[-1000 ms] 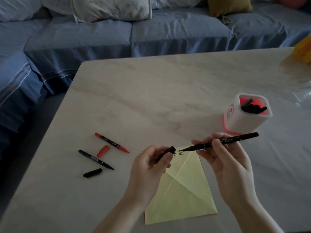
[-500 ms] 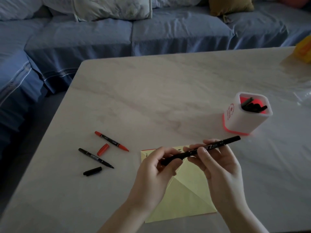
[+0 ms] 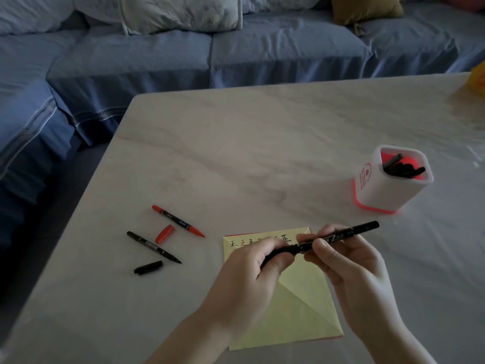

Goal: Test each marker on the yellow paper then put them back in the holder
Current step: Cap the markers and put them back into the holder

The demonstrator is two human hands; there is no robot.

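Both hands hold one black marker point(image 3: 341, 234) level above the yellow paper point(image 3: 296, 306). My left hand point(image 3: 257, 274) grips its capped left end; my right hand point(image 3: 343, 261) pinches the barrel. The paper lies on the table and carries a row of written test marks along its top edge. The white holder with a red base point(image 3: 388, 187) stands at the right with several black markers inside. To the left lie an uncapped red marker point(image 3: 178, 221), its red cap point(image 3: 164, 233), an uncapped black marker point(image 3: 153, 247) and a black cap point(image 3: 148, 267).
The marble table point(image 3: 262, 143) ends at the left and far sides, with a blue sofa point(image 3: 183, 56) and cushions beyond. A yellow object point(image 3: 479, 77) shows at the right edge.
The cap in my left hand has been pushed onto the marker tip. The marker moved left and lower, and both hands came together on it.
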